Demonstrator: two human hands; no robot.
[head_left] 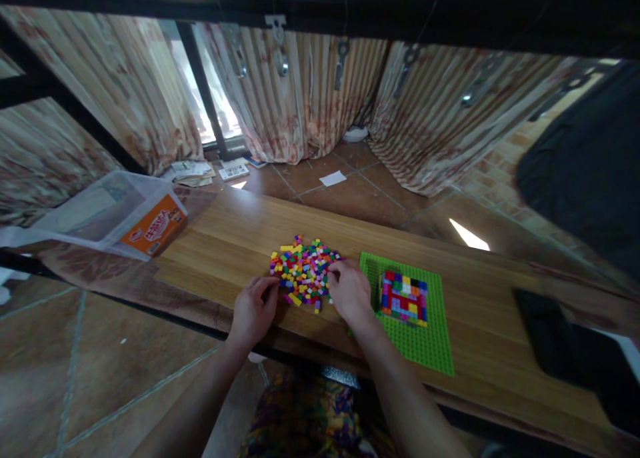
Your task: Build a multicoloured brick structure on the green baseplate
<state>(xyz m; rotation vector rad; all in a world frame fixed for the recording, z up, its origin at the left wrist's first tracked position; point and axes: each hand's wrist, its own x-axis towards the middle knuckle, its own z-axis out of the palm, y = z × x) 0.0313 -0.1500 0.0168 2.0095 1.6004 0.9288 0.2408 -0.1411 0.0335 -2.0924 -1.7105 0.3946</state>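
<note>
A loose heap of small toy building bricks (306,271) in many colours lies on the wooden board. At the heap's left edge is my left hand (254,308), its fingers curled and their tips at the bricks. My right hand (350,290) reaches the heap's right side with fingers bent together. Whatever either hand pinches is too small or hidden to make out. Just right of my right hand, a green baseplate (435,351) carries a block built of multicoloured bricks (404,298), with red ones forming a pattern on top.
The wooden board (225,225) rests on a bench. A clear plastic box (107,228) with an orange label stands at its left end. A black flat object (555,338) lies at the right. A dark bar (320,11) with hanging metal hooks crosses above, before striped curtains (310,98).
</note>
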